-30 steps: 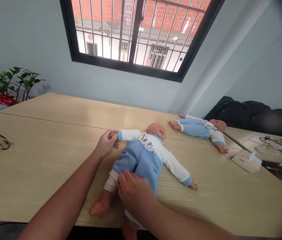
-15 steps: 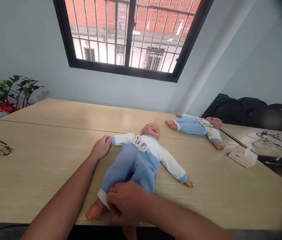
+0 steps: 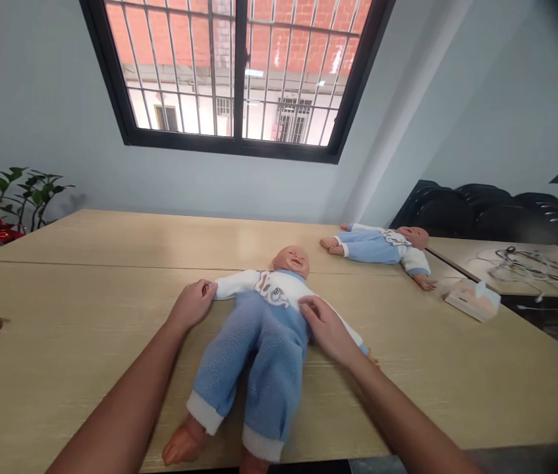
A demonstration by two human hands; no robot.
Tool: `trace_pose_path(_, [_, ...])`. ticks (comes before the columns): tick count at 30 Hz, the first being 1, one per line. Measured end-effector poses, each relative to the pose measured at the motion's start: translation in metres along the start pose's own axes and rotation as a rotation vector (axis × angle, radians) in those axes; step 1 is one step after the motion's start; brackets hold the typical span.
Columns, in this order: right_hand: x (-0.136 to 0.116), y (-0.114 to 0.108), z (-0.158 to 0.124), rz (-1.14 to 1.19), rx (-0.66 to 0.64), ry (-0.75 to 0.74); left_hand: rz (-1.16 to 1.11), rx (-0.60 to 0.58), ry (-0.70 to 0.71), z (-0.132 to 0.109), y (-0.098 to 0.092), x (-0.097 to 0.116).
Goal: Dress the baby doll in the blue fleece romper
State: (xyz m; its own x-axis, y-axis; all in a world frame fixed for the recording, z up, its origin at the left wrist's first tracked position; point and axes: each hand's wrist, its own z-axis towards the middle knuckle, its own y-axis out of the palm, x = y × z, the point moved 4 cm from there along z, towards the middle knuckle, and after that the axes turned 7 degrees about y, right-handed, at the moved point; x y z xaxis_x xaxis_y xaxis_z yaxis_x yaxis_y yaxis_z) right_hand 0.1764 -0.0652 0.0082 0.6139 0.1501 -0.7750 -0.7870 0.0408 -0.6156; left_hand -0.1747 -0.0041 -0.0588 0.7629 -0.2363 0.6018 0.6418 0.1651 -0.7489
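"Where is our doll (image 3: 263,316)?"
"On its back on the bench (image 3: 81,342), at six o'clock in our view, head (image 3: 292,259) toward one."
"What do we hold?"
"Our left hand (image 3: 194,304), at the doll's ten o'clock, curls closed round its sleeve (image 3: 234,284) end. Our right hand (image 3: 325,322), near three, rests bent fingers on its side; we can't tell if they pinch cloth."
"Heavy?"
"We guess light and floppy. Let's grab its soft middle. The trousers (image 3: 273,375) look fuzzy; the round head looks smooth, maybe slippery."
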Motion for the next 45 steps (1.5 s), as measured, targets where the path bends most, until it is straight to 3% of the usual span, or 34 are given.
trace_pose_path(2, [0.015, -0.002, 0.000, 0.046, -0.133, 0.044, 0.022, -0.010, 0.023, 0.001, 0.002, 0.000])
trace_pose_path(5, [0.023, -0.003, -0.006, 0.063, -0.222, 0.045, 0.059, -0.013, 0.047, 0.001, 0.002, -0.002])
trace_pose_path(9, [0.021, -0.002, -0.012, 0.059, -0.189, -0.052, 0.118, 0.009, 0.059, 0.001, -0.006, 0.002])
trace_pose_path(11, [0.022, -0.001, -0.015, 0.051, -0.134, -0.089, 0.179, 0.073, 0.089, 0.004, -0.016, 0.017])
trace_pose_path(13, [0.023, 0.001, -0.018, 0.054, -0.103, -0.099, 0.229, 0.127, 0.191, 0.011, -0.023, 0.048])
trace_pose_path(15, [0.025, 0.004, -0.021, 0.060, -0.092, -0.097, 0.221, 0.085, 0.377, 0.019, -0.022, 0.093])
trace_pose_path(19, [0.026, 0.009, -0.023, 0.052, -0.059, -0.093, 0.099, -0.268, 0.816, 0.031, 0.004, 0.181])
trace_pose_path(22, [0.026, 0.012, -0.022, 0.044, -0.053, -0.068, 0.105, -0.464, 0.915, 0.036, 0.028, 0.209])
trace_pose_path(27, [0.026, 0.005, -0.020, 0.069, 0.047, -0.054, 0.136, -0.542, 0.813, 0.033, 0.040, 0.208])
trace_pose_path(32, [0.028, 0.004, -0.020, 0.244, -0.002, -0.051, 0.120, -0.463, 0.762, 0.026, 0.033, 0.202])
trace_pose_path(35, [0.027, 0.007, -0.016, 0.262, -0.045, -0.062, 0.144, -0.352, 0.740, 0.026, 0.034, 0.197])
trace_pose_path(39, [0.016, 0.005, 0.000, 0.078, 0.016, -0.061, 0.132, -0.116, 0.775, 0.024, 0.039, 0.192])
trace_pose_path(42, [0.001, 0.005, 0.014, -0.115, 0.096, -0.170, 0.106, 0.060, 0.803, 0.022, 0.042, 0.190])
trace_pose_path(45, [-0.006, 0.008, 0.021, -0.225, 0.172, -0.276, 0.156, 0.115, 0.783, 0.023, 0.045, 0.186])
